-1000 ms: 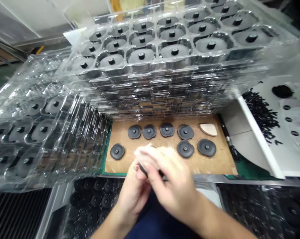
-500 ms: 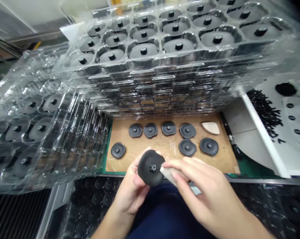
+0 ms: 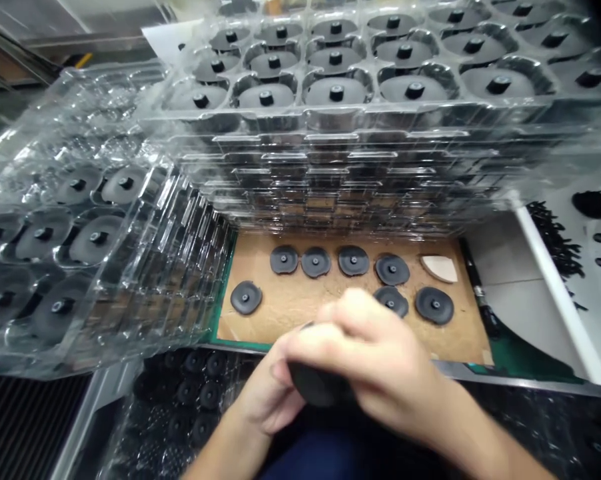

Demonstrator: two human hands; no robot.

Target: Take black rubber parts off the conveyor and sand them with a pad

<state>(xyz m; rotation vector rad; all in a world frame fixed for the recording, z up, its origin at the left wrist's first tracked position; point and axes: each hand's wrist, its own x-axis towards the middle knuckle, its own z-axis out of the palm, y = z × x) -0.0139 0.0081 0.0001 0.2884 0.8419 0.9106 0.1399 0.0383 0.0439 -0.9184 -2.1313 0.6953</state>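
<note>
My left hand (image 3: 263, 393) grips a black disc (image 3: 318, 387) by its edge, low in front of my body. Across the top of the same disc lies my right hand (image 3: 380, 357), its fingers curled and blurred; they cover the central stub and the pale wedge-shaped pad seen in them half a second ago. Beyond the hands, several similar black discs, one of them at the left (image 3: 246, 297), rest stub up on a cardboard sheet (image 3: 280, 327). Another pale wedge-shaped pad (image 3: 439, 268) lies at the sheet's back right.
A tall stack of clear plastic trays (image 3: 330, 143) holding discs rises behind the cardboard. A second tray stack (image 3: 145, 227) stands to the left. On the right, a white divider (image 3: 555, 287) borders a pile of small black parts (image 3: 553, 240).
My right hand has moved up and left over the disc, covering its stub and hiding the pale pad. The disc has tilted, and the view has shifted slightly.
</note>
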